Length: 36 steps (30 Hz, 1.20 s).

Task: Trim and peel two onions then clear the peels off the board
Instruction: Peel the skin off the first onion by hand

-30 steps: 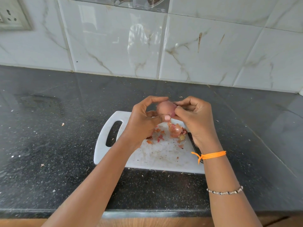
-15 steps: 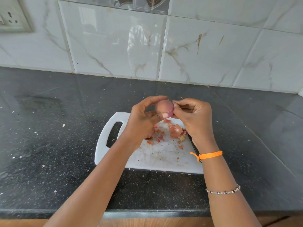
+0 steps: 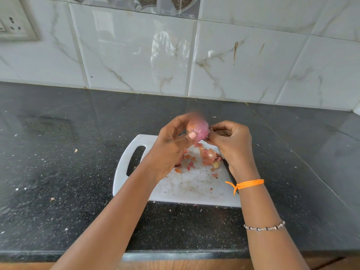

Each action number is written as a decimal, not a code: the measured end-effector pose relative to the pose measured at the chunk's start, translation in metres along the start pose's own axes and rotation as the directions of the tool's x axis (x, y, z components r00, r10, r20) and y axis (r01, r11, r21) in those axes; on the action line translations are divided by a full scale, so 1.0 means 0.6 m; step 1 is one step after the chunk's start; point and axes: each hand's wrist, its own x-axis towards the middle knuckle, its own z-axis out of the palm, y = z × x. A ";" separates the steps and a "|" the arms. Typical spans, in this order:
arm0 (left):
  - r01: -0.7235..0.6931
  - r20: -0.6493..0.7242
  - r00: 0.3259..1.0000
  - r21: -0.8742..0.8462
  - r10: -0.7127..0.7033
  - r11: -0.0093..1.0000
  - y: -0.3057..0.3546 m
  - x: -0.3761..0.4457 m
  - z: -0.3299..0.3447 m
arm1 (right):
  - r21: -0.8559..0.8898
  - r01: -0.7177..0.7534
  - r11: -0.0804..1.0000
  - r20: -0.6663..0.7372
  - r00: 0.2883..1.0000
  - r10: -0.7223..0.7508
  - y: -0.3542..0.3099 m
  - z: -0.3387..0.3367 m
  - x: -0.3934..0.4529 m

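Note:
A pink, mostly peeled onion [image 3: 199, 129] is held in the air above the white cutting board [image 3: 187, 188]. My left hand [image 3: 171, 149] grips it, thumb across its front. My right hand [image 3: 231, 145] pinches at the onion's right side with curled fingertips. On the board under the hands lies a heap of onion peels [image 3: 209, 155], with small peel bits [image 3: 190, 165] scattered beside it. A dark knife [image 3: 228, 171] lies on the board's right side, mostly hidden by my right wrist.
The board sits on a black speckled counter [image 3: 68, 172] backed by a white marble-tile wall [image 3: 136, 55]. A wall socket [image 3: 13, 26] is at the far upper left. Small peel crumbs dot the counter. The counter's front edge runs near the bottom.
Both hands have turned the onion slightly and lifted it a little. More of its smooth pink surface faces me now. The peels on the board have not moved.

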 end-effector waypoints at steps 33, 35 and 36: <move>0.014 -0.051 0.999 0.246 -0.001 0.969 0.007 0.001 -0.008 | 0.084 0.192 0.978 0.222 0.953 -0.206 -0.017 -0.010 -0.007; 0.006 -0.039 0.999 0.243 0.004 0.970 0.009 0.000 -0.008 | 0.099 0.200 0.975 0.222 0.950 -0.218 -0.016 -0.010 -0.006; 0.008 -0.036 0.999 0.241 0.001 0.970 0.010 0.000 -0.008 | 0.103 0.205 0.973 0.221 0.949 -0.223 -0.016 -0.010 -0.006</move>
